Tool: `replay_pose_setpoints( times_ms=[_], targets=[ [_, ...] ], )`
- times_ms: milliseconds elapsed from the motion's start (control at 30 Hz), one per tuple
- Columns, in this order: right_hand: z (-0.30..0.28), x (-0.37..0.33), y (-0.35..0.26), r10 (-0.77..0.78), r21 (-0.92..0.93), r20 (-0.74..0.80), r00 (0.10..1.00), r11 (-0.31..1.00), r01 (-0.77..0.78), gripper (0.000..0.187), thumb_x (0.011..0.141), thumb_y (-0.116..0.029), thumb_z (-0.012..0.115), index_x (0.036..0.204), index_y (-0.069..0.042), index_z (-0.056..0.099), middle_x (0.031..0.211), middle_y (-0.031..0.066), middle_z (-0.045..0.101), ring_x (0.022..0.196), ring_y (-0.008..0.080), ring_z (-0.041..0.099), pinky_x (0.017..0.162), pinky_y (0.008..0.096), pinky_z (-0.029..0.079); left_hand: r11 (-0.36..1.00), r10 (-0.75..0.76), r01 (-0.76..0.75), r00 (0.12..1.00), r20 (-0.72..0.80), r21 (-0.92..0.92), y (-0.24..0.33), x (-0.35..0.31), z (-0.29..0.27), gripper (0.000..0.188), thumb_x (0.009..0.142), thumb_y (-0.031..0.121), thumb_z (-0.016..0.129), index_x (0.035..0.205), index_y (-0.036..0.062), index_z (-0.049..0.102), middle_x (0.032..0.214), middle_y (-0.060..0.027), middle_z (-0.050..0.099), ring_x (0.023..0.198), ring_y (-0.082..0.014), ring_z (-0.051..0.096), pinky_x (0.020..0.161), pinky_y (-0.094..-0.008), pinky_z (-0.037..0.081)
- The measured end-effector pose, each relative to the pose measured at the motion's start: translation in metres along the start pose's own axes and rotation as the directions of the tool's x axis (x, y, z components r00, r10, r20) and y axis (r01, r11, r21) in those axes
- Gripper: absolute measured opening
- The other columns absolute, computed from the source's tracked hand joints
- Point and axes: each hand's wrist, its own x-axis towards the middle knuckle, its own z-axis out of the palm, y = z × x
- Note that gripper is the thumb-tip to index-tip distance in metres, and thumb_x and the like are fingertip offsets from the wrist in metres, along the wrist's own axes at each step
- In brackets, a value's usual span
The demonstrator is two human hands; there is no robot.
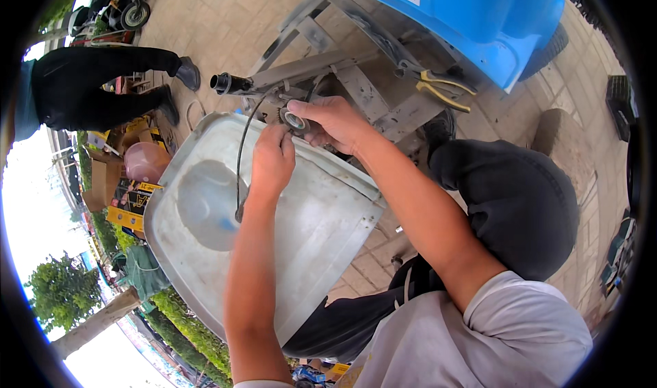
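Grey shirt (438, 340) nearest my lens, metal ring (295, 120) between two bare hands.
I see the right hand (328, 122) pinching it, thumb over its edge; the left hand (275, 157) curls nearly closed just below-left, its hold hidden from me. Around them: black cable (241, 152), pale panel (308, 213), metal frame (359, 90).

Pale brick paving (205, 18), a green hedge (181, 319) and leafy tree (61, 292) in bright daylight

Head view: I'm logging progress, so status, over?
Right hand holding round metal part. Left hand at its edge, grip unclear. Black cable beside left hand; yellow-handled pliers clear of both hands.
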Motion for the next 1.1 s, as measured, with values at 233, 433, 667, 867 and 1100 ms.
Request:
replay_pose_setpoints(
  times_ms=[233,433,667,867,1100],
  targets=[
    [0.007,-0.001,-0.007,-0.188,-0.306,0.031,0.982,0.933,0.189,0.035,0.088,-0.035,0.069,0.085,0.000,0.067,0.069,0.0035,0.061,0.059,0.0098,0.055,0.053,0.0248,0.044,0.971,-0.233,0.236,0.969,-0.079,0.032,0.016,0.000,0.005,0.024,0.090,0.018,0.062,0.082,-0.0042,0.062,0.078,-0.0231,0.062,0.070,-0.0422,0.058,0.065,-0.0462,0.045],
    [-0.018,0.014,0.033,-0.278,-0.599,-0.189,0.942,0.793,0.113,0.028,0.084,-0.019,0.070,0.099,0.004,0.066,0.082,0.0058,0.067,0.073,0.0143,0.061,0.067,0.0284,0.049,0.900,-0.432,0.426,0.900,-0.062,-0.089,-0.014,0.014,0.013,0.034,0.089,0.028,0.062,0.076,-0.0034,0.061,0.063,-0.0179,0.058,0.057,-0.0324,0.054,0.057,-0.0413,0.042],
    [-0.016,0.032,0.051,-0.062,-0.329,0.125,0.990,0.939,0.101,0.036,0.086,-0.012,0.071,0.117,0.004,0.061,0.110,0.0090,0.066,0.099,0.0145,0.060,0.089,0.0290,0.047,0.664,-0.636,0.656,0.748,0.190,-0.360,-0.004,0.031,-0.001,0.032,0.086,0.027,0.065,0.080,-0.0046,0.062,0.067,-0.0067,0.056,0.061,-0.0160,0.051,0.057,-0.0323,0.041],
    [-0.017,0.033,0.057,-0.156,-0.242,0.112,0.981,0.954,0.179,0.026,0.088,-0.014,0.069,0.107,0.003,0.065,0.099,0.0076,0.067,0.091,0.0131,0.060,0.082,0.0297,0.049,0.987,-0.152,0.155,0.986,-0.064,0.043,-0.004,0.020,-0.003,0.025,0.082,0.017,0.069,0.100,-0.0004,0.065,0.088,-0.0130,0.061,0.080,-0.0288,0.060,0.072,-0.0380,0.048],
    [-0.020,0.037,0.058,-0.084,0.043,0.131,0.988,0.996,0.079,0.019,0.091,-0.014,0.062,0.107,-0.004,0.063,0.108,0.0047,0.063,0.104,0.0149,0.055,0.094,0.0345,0.041,0.994,0.010,-0.003,0.998,-0.056,0.111,0.001,0.021,-0.001,0.018,0.080,0.007,0.065,0.098,0.0035,0.067,0.095,-0.0148,0.061,0.089,-0.0351,0.061,0.078,-0.0413,0.049]
  ],
)
